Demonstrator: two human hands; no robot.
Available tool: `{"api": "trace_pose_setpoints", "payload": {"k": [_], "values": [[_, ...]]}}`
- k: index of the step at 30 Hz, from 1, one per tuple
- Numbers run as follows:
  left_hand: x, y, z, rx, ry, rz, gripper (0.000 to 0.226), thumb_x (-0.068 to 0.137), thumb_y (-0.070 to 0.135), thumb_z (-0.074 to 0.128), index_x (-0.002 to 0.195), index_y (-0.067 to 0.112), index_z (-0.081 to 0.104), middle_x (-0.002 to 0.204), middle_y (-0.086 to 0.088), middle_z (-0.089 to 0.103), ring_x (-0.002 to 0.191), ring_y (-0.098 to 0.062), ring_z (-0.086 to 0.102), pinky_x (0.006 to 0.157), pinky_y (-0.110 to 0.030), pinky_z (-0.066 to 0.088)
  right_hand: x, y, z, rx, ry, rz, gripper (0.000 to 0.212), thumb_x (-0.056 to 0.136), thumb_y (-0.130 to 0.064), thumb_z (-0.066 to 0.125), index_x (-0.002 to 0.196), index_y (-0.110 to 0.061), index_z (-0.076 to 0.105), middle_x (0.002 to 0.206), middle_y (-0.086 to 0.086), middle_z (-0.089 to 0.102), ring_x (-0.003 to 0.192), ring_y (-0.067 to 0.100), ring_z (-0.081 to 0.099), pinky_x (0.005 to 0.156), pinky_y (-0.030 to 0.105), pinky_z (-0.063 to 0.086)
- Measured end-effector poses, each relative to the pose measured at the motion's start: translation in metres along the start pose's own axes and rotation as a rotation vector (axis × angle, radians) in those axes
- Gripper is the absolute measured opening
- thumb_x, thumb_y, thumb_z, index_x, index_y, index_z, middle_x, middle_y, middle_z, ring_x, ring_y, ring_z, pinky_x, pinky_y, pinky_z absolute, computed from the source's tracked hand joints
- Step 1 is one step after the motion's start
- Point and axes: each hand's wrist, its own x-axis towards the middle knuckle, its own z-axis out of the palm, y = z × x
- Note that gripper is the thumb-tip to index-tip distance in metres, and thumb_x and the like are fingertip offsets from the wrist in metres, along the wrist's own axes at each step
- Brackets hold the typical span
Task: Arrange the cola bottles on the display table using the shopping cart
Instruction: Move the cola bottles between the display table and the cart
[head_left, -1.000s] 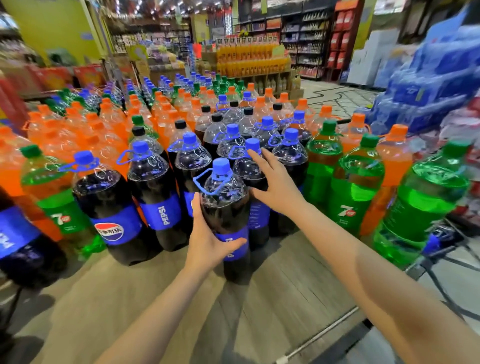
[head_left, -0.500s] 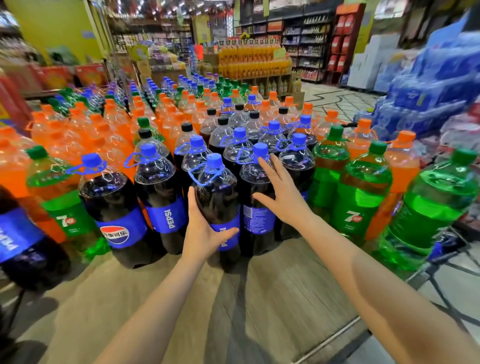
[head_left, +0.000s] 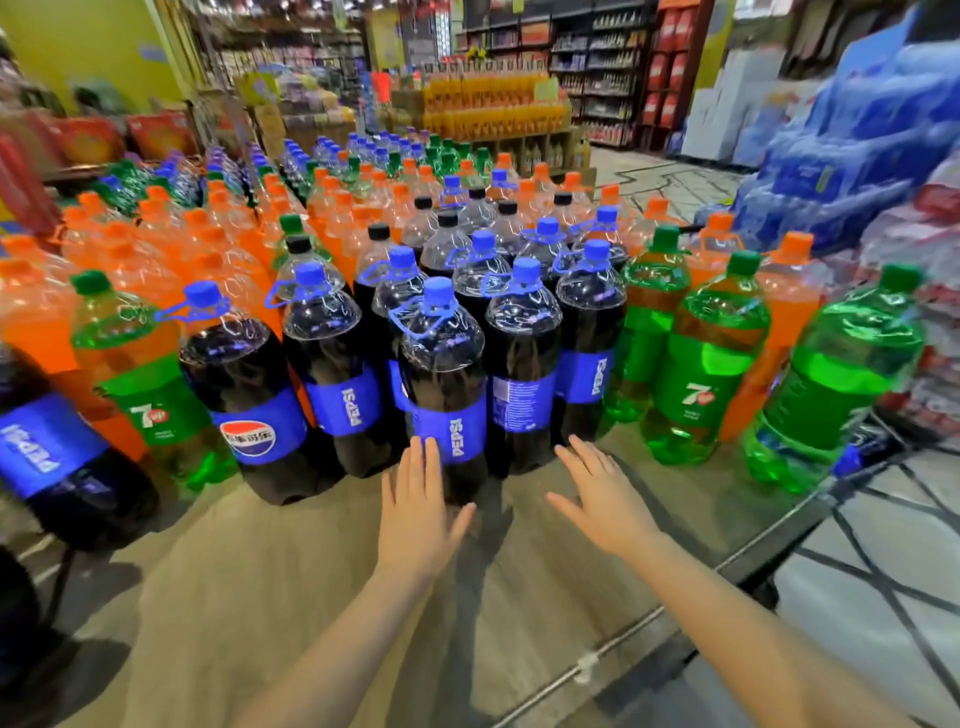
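- Both hands have come off the bottles since the earlier frame: the left hand (head_left: 415, 512), which was wrapped around the front cola bottle (head_left: 447, 395), and the right hand (head_left: 605, 496), which lay against the bottle beside it, are now drawn back toward the near edge.
- Left hand is flat with straight fingers, holding nothing; its fingertips overlap the lower part of the front cola bottle, and I cannot tell if they touch it.
- Right hand is spread and empty, hovering over the display table (head_left: 291, 597), just near of the next cola bottle (head_left: 522, 364).
- Front cola bottle stands upright on the table, slightly nearer than its row, with a blue cap and blue label.
- More cola bottles stand to its left (head_left: 249, 395) and behind.
- Green soda bottles (head_left: 701, 364) stand to the right, and 1 more (head_left: 140, 374) on the left.
- Orange soda bottles (head_left: 171, 244) fill the far left of the table.
- Wrapped packs of water (head_left: 852, 135) are stacked at the far right.
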Motion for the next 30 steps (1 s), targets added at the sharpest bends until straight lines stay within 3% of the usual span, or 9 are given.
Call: {"api": "trace_pose_setpoints", "payload": {"k": [4, 7, 10, 12, 19, 26, 30], "values": [[-0.028, 0.003, 0.006, 0.158, -0.149, 0.040, 0.074, 0.082, 0.056, 0.038, 0.127, 0.002, 0.063, 0.130, -0.020, 0.061, 0.112, -0.038, 0.064, 0.085, -0.060, 0.051, -0.030, 0.008, 0.001, -0.052, -0.076, -0.044, 0.067, 0.095, -0.053, 0.045, 0.150, -0.020, 0.025, 0.159, 0.002, 0.018, 0.145, 0.021, 0.017, 0.117, 0.038, 0.013], [-0.044, 0.022, 0.002, 0.189, -0.135, 0.084, 0.070, 0.081, 0.055, 0.038, 0.117, 0.003, 0.068, 0.113, -0.017, 0.068, 0.095, -0.036, 0.069, 0.076, -0.050, 0.056, -0.053, 0.016, -0.007, -0.023, -0.078, -0.094, 0.065, 0.092, -0.058, 0.041, 0.144, -0.019, 0.039, 0.153, 0.003, 0.034, 0.141, 0.025, 0.030, 0.114, 0.041, 0.022], [-0.051, 0.047, -0.007, 0.223, -0.123, 0.094, 0.066, 0.081, 0.057, 0.038, 0.109, 0.005, 0.066, 0.100, -0.012, 0.066, 0.082, -0.033, 0.067, 0.064, -0.039, 0.055, -0.075, 0.032, -0.019, -0.044, -0.026, -0.236, 0.062, 0.085, -0.058, 0.036, 0.125, -0.018, 0.060, 0.130, 0.003, 0.060, 0.121, 0.026, 0.056, 0.101, 0.045, 0.042], [-0.054, 0.070, -0.012, 0.243, -0.131, 0.073, 0.066, 0.082, 0.059, 0.037, 0.107, 0.005, 0.066, 0.099, -0.012, 0.065, 0.081, -0.033, 0.066, 0.061, -0.038, 0.054, -0.091, 0.044, -0.030, -0.056, -0.026, -0.279, 0.055, 0.084, -0.055, 0.040, 0.118, -0.019, 0.064, 0.123, 0.001, 0.064, 0.113, 0.024, 0.061, 0.095, 0.042, 0.047], [-0.103, 0.187, -0.001, 0.225, -0.107, 0.084, 0.064, 0.085, 0.058, 0.038, 0.109, 0.005, 0.065, 0.106, -0.015, 0.065, 0.086, -0.034, 0.064, 0.066, -0.040, 0.055, -0.168, 0.129, -0.065, -0.003, -0.105, -0.339, 0.055, 0.083, -0.049, 0.046, 0.127, -0.019, 0.057, 0.130, 0.004, 0.059, 0.122, 0.027, 0.053, 0.102, 0.045, 0.041], [-0.127, 0.291, 0.011, 0.206, -0.158, 0.109, 0.064, 0.087, 0.060, 0.038, 0.118, 0.011, 0.064, 0.109, -0.008, 0.066, 0.091, -0.029, 0.065, 0.070, -0.039, 0.054, -0.228, 0.232, -0.086, 0.055, -0.133, -0.265, 0.057, 0.084, -0.051, 0.047, 0.131, -0.020, 0.056, 0.136, 0.004, 0.055, 0.125, 0.026, 0.052, 0.104, 0.042, 0.040], [-0.120, 0.334, 0.026, 0.181, -0.193, 0.152, 0.063, 0.088, 0.060, 0.039, 0.123, 0.013, 0.061, 0.117, -0.003, 0.064, 0.100, -0.025, 0.063, 0.080, -0.039, 0.051, -0.247, 0.275, -0.090, 0.096, -0.130, -0.216, 0.060, 0.086, -0.056, 0.040, 0.136, -0.025, 0.050, 0.141, 0.001, 0.050, 0.129, 0.024, 0.046, 0.107, 0.046, 0.037]]}}
